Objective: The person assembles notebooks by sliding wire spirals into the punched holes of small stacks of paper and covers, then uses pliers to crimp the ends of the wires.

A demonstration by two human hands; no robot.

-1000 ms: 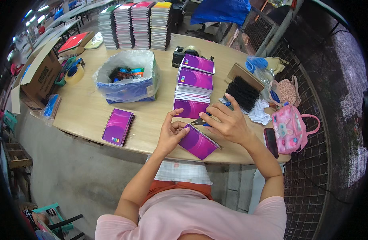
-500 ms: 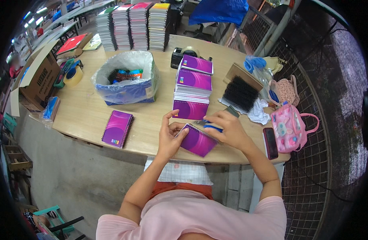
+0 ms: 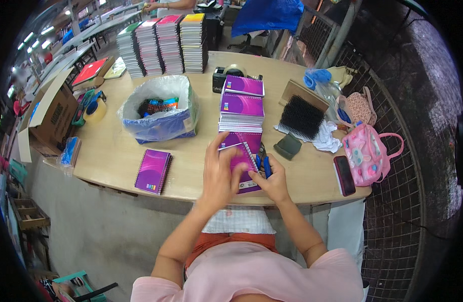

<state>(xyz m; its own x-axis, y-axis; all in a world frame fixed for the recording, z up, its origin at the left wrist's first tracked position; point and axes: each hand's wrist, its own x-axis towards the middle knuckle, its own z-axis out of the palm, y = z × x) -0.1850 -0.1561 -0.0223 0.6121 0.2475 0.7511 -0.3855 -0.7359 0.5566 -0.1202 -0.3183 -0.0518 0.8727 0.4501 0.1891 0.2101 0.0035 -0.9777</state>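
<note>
A small purple spiral notebook [image 3: 243, 158] is tilted between my hands at the table's front, its coil toward the right. My left hand [image 3: 216, 176] is raised at the notebook's left side, fingers apart and partly covering it. Blue-handled pliers [image 3: 267, 167] are in my right hand [image 3: 275, 185], their dark jaws pointing away from me. My right thumb is close to the coil's lower end; whether it presses on it I cannot tell. Just beyond, a row of purple notebooks [image 3: 242, 104] lies overlapped. Another purple notebook [image 3: 153, 171] rests to the left.
A plastic-lined box [image 3: 161, 132] stands left of the row, a tape dispenser [image 3: 220, 79] behind it. On the right are a black bristled block [image 3: 301, 118], a dark green piece [image 3: 288, 146], a phone [image 3: 345, 175] and a pink bag [image 3: 363, 156]. Tall notebook stacks [image 3: 169, 45] stand at the back.
The notebook has turned so its coil faces right. My left hand has lifted with spread fingers, and my right hand has come lower and nearer me with the pliers.
</note>
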